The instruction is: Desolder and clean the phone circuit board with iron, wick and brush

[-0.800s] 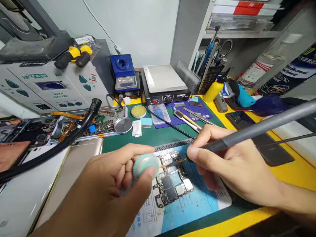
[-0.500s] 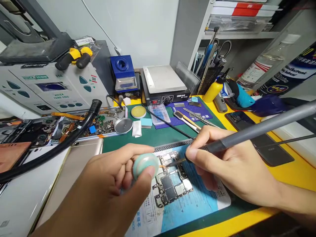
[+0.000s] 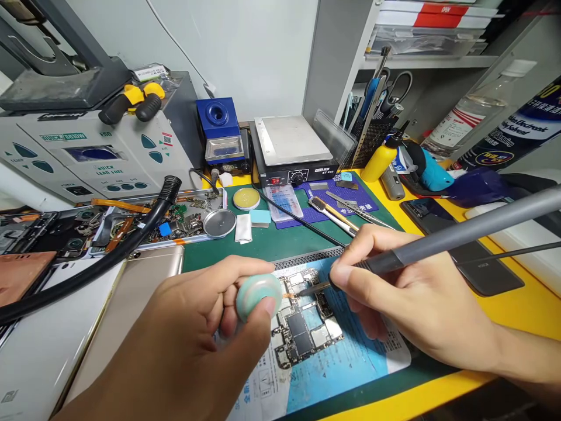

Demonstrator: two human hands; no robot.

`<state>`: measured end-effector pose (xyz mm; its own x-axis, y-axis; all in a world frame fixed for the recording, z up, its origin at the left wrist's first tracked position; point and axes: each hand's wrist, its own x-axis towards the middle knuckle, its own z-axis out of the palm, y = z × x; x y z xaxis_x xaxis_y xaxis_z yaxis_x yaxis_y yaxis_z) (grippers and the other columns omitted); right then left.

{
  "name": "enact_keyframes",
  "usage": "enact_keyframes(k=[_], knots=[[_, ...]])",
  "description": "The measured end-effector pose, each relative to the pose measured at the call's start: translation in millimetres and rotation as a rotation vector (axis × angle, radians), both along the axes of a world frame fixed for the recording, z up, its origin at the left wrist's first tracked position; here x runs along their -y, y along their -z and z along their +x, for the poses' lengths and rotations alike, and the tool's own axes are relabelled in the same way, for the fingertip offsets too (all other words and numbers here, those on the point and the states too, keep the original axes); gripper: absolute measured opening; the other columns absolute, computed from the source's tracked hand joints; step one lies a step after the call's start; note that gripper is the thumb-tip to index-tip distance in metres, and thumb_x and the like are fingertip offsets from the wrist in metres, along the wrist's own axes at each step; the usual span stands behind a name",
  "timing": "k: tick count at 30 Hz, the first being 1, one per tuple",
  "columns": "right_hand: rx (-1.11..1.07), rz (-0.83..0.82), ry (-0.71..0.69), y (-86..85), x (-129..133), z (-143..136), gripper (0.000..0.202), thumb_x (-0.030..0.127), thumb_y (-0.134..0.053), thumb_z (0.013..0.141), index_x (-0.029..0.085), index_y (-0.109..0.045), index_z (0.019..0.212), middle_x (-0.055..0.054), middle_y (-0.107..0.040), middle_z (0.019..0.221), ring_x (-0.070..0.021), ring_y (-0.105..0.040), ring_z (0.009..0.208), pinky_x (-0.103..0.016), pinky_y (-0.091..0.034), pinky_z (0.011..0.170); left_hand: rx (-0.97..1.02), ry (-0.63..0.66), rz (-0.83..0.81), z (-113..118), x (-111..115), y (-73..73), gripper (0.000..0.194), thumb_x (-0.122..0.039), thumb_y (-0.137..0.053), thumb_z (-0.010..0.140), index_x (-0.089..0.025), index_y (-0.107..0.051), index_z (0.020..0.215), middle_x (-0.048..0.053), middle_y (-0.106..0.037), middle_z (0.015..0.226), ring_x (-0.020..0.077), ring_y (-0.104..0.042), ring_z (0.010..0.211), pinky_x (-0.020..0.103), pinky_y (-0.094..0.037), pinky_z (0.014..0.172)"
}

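Head view: 2 bare hands, 1 item each, w/ 1 circuit board [image 3: 302,333] lying flat on a blue-white mat [image 3: 350,374] btwn & just beyond them. L hand [image 3: 197,327]: grip closed, thumb + fingers pinching 1 pale-green disc [image 3: 258,295] approx. upright, over the board's L edge. 1 short copper-coloured strip [image 3: 288,296] sticks out from the disc's R side, over the board's upper part. R hand [image 3: 416,298]: grip closed pen-style, thumb + index finger round 1 grey pen-shaped tool [image 3: 438,240]; its thin metal tip [image 3: 313,289] points L, down to the strip's free end. Tip & strip look to meet; can't tell for sure if touching.

Blue-white mat sits on 1 green mat [image 3: 210,248], yellow counter [image 3: 539,292] at the R. Behind: 1 blue tool stand [image 3: 218,117] next to 1 flat-topped heater unit [image 3: 293,140]. In front of those, 2 round tins: 1 yellow-filled tin [image 3: 246,199], 1 silver tin [image 3: 219,223], close together. L side: 1 grey station box [image 3: 100,152], 1 thick black hose [image 3: 131,245] in front. R side: 1 dark phone [image 3: 460,245] lying partly behind the R hand, 1 yellow bottle [image 3: 377,161] upright farther back.
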<state>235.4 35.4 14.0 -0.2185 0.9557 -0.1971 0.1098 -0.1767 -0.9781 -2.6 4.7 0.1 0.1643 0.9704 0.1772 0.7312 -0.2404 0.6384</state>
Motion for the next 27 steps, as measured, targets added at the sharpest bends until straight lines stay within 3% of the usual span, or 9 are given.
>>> enact_keyframes(k=[12,15,17,20,24,27], knots=[[0.008,0.032,-0.008,-1.4,0.1,0.5,0.025,0.02,-0.089,0.075,0.022,-0.065,0.07,0.004,-0.061,0.048,-0.0104,-0.054,0.036,-0.016,-0.04,0.033,-0.122,0.034,0.068,-1.6,3.8,-1.5,0.025,-0.048,-0.056,0.101,-0.033,-0.073,0.113,-0.009,-0.044,0.058,0.0094,-0.043,0.047,0.02,-0.04,0.046],[0.005,0.035,-0.018,-0.9,0.4,0.1,0.023,0.019,-0.088,0.076,0.022,-0.066,0.072,0.004,-0.061,0.048,-0.0107,-0.054,0.037,-0.016,-0.04,0.034,-0.182,0.094,0.113,-2.6,4.8,-1.0,0.026,-0.047,-0.056,0.1,-0.033,-0.069,0.119,-0.007,-0.054,0.074,0.0087,-0.05,0.05,0.022,-0.043,0.047],[0.006,0.05,-0.026,-0.8,1.0,-0.3,0.023,0.018,-0.088,0.077,0.022,-0.065,0.072,0.005,-0.061,0.049,-0.0103,-0.054,0.037,-0.016,-0.04,0.034,-0.225,0.133,0.132,-3.9,4.6,0.4,0.029,-0.048,-0.061,0.097,-0.034,-0.064,0.122,-0.005,-0.063,0.096,0.0087,-0.057,0.055,0.025,-0.047,0.05],[0.015,0.093,-0.028,0.0,2.2,-0.8,0.022,0.016,-0.086,0.079,0.021,-0.065,0.073,0.006,-0.06,0.049,-0.0088,-0.052,0.037,-0.016,-0.04,0.034,-0.297,0.167,0.17,-6.8,4.0,4.6,0.046,-0.049,-0.072,0.087,-0.036,-0.057,0.128,0.0,-0.067,0.126,0.0153,-0.071,0.069,0.031,-0.052,0.052],[0.029,0.137,-0.003,3.4,3.1,-0.1,0.021,0.013,-0.087,0.079,0.021,-0.068,0.074,0.006,-0.06,0.051,-0.0084,-0.052,0.038,-0.016,-0.04,0.034,-0.295,0.278,0.248,-10.1,4.5,10.4,0.071,-0.044,-0.079,0.075,-0.034,-0.051,0.14,0.001,-0.072,0.133,0.0242,-0.08,0.091,0.035,-0.058,0.057],[0.048,0.155,0.013,4.2,3.1,0.4,0.021,0.014,-0.088,0.079,0.021,-0.069,0.074,0.006,-0.06,0.051,-0.0087,-0.052,0.038,-0.017,-0.04,0.034,-0.334,0.273,0.223,-10.0,6.8,10.8,0.071,-0.039,-0.077,0.078,-0.034,-0.05,0.143,0.0,-0.072,0.137,0.0241,-0.08,0.096,0.038,-0.061,0.063]])
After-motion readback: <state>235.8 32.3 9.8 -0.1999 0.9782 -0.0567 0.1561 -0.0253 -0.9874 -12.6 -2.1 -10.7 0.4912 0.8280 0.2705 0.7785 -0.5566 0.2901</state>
